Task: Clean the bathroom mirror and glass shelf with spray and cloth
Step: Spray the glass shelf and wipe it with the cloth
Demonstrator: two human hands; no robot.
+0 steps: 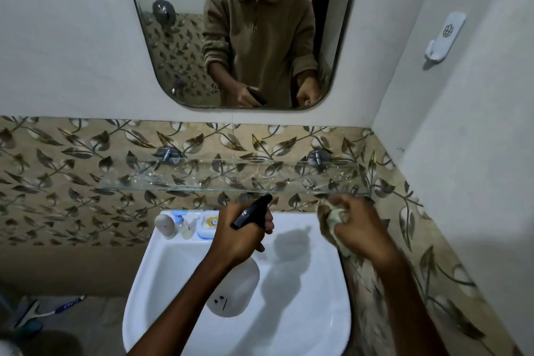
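Spray bottle (235,287) hangs over the sink (161,274), its black trigger head (252,211) pointing up toward the front edge of the glass shelf (231,182). The left hand (239,233) has its fingers wrapped round the neck just under the head, which looks the right place to hold it: the translucent plastic body is likely light and a little yielding, and could slip if wet. The right hand (351,225) is clenched round a bunched cloth (332,218) at the shelf's front right corner; soft and limp, it can be gripped anywhere. The shelf itself is thin, stiff glass on 2 metal brackets (169,153), probably fragile, so wiping pressure is best kept light and near the brackets. Above it, the mirror (179,37) is fixed to the wall.
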